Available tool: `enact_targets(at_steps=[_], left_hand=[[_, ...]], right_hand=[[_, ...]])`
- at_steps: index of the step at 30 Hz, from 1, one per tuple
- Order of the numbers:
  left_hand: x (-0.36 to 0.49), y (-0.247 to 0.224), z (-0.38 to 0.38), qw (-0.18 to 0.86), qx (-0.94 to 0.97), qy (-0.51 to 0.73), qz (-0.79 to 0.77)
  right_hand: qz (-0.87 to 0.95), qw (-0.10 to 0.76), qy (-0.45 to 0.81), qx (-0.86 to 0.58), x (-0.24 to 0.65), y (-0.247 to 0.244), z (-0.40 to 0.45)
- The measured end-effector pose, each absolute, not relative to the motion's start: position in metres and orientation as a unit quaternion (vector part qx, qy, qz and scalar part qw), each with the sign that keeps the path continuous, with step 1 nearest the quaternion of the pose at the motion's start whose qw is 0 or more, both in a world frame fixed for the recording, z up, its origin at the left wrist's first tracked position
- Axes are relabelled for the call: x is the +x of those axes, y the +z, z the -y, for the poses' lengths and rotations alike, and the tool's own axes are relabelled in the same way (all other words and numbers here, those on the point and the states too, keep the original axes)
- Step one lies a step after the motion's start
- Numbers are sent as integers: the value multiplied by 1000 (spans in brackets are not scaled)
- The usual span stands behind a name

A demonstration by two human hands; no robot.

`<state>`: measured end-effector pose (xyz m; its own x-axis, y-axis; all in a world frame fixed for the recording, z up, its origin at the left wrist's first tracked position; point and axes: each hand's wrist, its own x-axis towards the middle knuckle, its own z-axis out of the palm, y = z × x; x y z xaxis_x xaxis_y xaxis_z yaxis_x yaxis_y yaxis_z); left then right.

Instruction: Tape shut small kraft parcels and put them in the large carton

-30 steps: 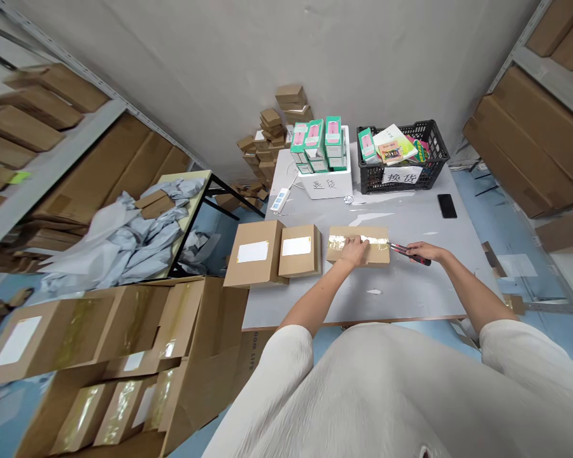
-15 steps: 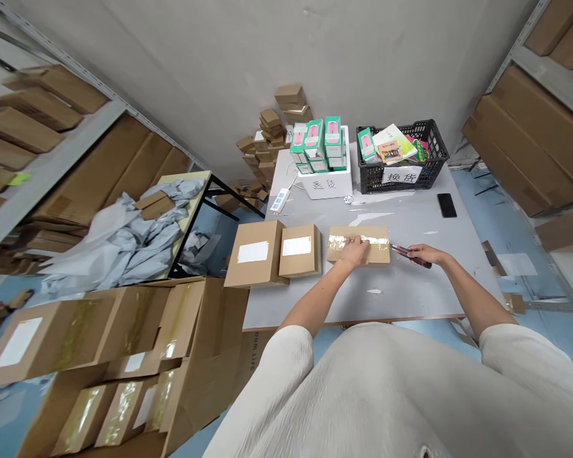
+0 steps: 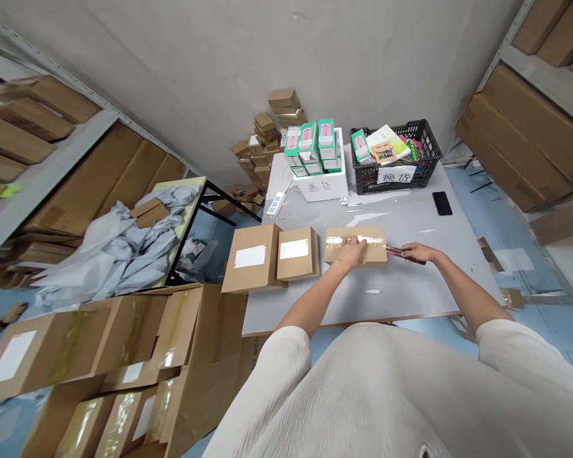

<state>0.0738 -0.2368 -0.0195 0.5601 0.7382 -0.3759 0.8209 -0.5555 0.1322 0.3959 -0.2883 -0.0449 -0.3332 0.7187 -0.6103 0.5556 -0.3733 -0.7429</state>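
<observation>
A taped cardboard box (image 3: 376, 253) lies on the grey table in front of me. My left hand (image 3: 352, 251) rests on its top, fingers apart across the strip of shiny tape, steadying against the surface. In my right hand (image 3: 417, 251) is a red and black utility knife (image 3: 398, 252), its tip at the right end of the box, by the tape. How far the blade reaches into the box cannot be made out. Two labelled cardboard boxes, a larger one (image 3: 241, 270) and a smaller one (image 3: 291, 268), stand to the left.
Behind are a white bin (image 3: 312, 189) of green-and-pink packages and a black crate (image 3: 386, 187) with booklets. A phone (image 3: 442, 203) lies at the right. A large open carton (image 3: 219, 356) of taped boxes stands left, near a side table heaped with grey mailing bags (image 3: 109, 248).
The view has shifted slightly, moving the scene a little left. The knife lies somewhat flatter at the box's right end; my left hand stays on top.
</observation>
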Motion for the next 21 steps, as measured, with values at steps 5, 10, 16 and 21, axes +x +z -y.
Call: enact_targets(at_steps=[5, 10, 16, 21], left_hand=[[74, -18, 236, 149, 870, -143, -447], [69, -22, 238, 170, 864, -106, -461], [71, -21, 234, 185, 854, -63, -482], [84, -18, 223, 162, 840, -46, -516]], right_hand=[[552, 71, 595, -579, 399, -40, 296], [543, 113, 567, -609, 410, -41, 301], [559, 140, 519, -631, 413, -37, 303], [572, 177, 462, -654, 407, -26, 307]])
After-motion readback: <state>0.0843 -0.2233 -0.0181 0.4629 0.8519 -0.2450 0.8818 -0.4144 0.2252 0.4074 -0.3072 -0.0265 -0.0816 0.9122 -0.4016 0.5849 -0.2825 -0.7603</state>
